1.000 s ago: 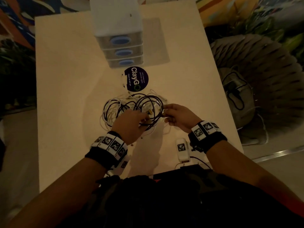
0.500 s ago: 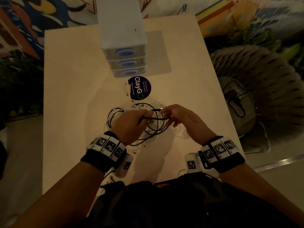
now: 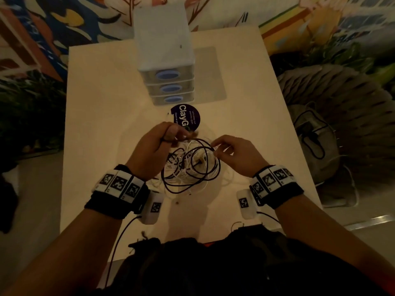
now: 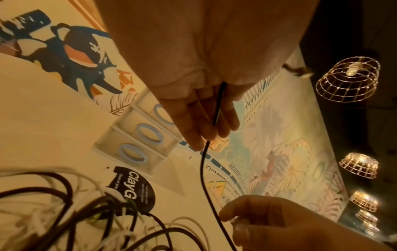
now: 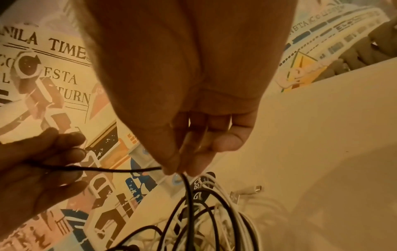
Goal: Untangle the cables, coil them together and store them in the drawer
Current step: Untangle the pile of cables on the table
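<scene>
Hands worked above a cable tangle at table centre. Left hand (image 3: 157, 146) was curled round the black cable (image 3: 193, 165), strand running through the closed fingers (image 4: 206, 122) and out below the fingertips in the left wrist view; a frayed brown bit stuck out past that hand, unclear what. Right hand (image 3: 234, 155) pinched the same black cable between thumb and forefinger, other fingers (image 5: 227, 141) loosely spread and holding nothing. A short taut run of black cable spanned between the two hands, both lifted just above the pile. White cables (image 3: 188, 178) lay mixed in with black loops on the table (image 3: 102, 124), directly under and between the hands; a couple of plugs showed at the pile's right side in the right wrist view. Round dark ClayGo sticker (image 3: 188, 119) sat just beyond the pile, partly hidden by the left hand. Drawer unit (image 3: 168, 75) stood behind the sticker near the far edge, three drawers all closed. Bare tabletop lay open to the left and right of the tangle and between the pile and the near edge. Grey bag (image 3: 314, 144) sat off the table's right edge on a ribbed seat.
</scene>
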Demonstrator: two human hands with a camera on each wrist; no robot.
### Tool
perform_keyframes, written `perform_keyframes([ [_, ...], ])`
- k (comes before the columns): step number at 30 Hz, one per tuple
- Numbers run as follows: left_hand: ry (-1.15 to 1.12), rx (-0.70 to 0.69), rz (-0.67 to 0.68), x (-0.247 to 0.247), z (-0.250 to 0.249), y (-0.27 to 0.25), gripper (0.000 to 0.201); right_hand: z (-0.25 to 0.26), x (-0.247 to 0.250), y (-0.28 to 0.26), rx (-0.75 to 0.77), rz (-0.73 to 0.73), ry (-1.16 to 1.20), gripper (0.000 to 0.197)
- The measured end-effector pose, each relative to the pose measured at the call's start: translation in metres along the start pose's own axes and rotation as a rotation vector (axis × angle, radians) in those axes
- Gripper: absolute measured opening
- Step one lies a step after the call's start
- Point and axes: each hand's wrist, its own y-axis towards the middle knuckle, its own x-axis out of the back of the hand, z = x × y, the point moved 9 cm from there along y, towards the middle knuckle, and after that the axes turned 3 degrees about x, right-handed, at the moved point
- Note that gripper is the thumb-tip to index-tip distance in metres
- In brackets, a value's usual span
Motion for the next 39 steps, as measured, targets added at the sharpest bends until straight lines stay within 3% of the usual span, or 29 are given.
perform_keyframes([
  [2, -0.038, 0.007, -0.036, 0.008, 0.006, 0.000, 0.033, -0.003, 0.001, 0.001, -0.019, -0.010, -0.030, 0.029],
  [5, -0.141, 0.020, -0.060, 0.012, 0.007, -0.001, 0.031, -0.004, -0.006, 0.001, -0.009, 0.052, -0.156, 0.025],
  [8, -0.054, -0.014, -0.060, 0.009, -0.001, 0.001, 0.026, -0.006, -0.002, 0.000, -0.075, 0.032, 0.123, 0.019],
  [11, -0.025, 0.078, -0.035, 0.001, 0.015, 0.006, 0.075, -0.010, 0.016, -0.002, -0.144, -0.095, 0.469, 0.013],
  [13, 0.135, 0.120, 0.005, -0.008, 0.032, 0.008, 0.084, -0.011, 0.029, -0.003, -0.135, -0.166, 0.547, 0.011],
  [15, 0.299, 0.173, 0.045, -0.017, 0.048, 0.008, 0.078, -0.011, 0.037, -0.005, -0.112, -0.197, 0.571, 0.010],
  [19, 0.403, 0.226, 0.093, -0.030, 0.072, 0.007, 0.058, -0.015, 0.040, -0.017, -0.072, -0.195, 0.645, 0.011],
  [23, 0.299, 0.363, 0.104, -0.038, 0.087, 0.010, 0.034, -0.018, 0.036, -0.033, -0.023, -0.164, 0.684, 0.019],
  [27, 0.223, 0.458, 0.180, -0.049, 0.099, 0.010, 0.036, -0.025, 0.030, -0.044, 0.007, -0.107, 0.673, 0.017],
  [30, 0.305, 0.416, 0.209, -0.052, 0.095, 0.011, 0.036, -0.029, 0.021, -0.049, 0.061, -0.038, 0.651, 0.012],
  [36, 0.369, 0.371, 0.142, -0.043, 0.093, 0.015, 0.020, -0.046, 0.015, -0.051, 0.063, -0.061, 0.213, 0.028],
  [39, 0.308, 0.355, 0.130, -0.045, 0.091, 0.014, 0.013, -0.060, 0.005, -0.050, -0.048, 0.028, 0.184, 0.025],
])
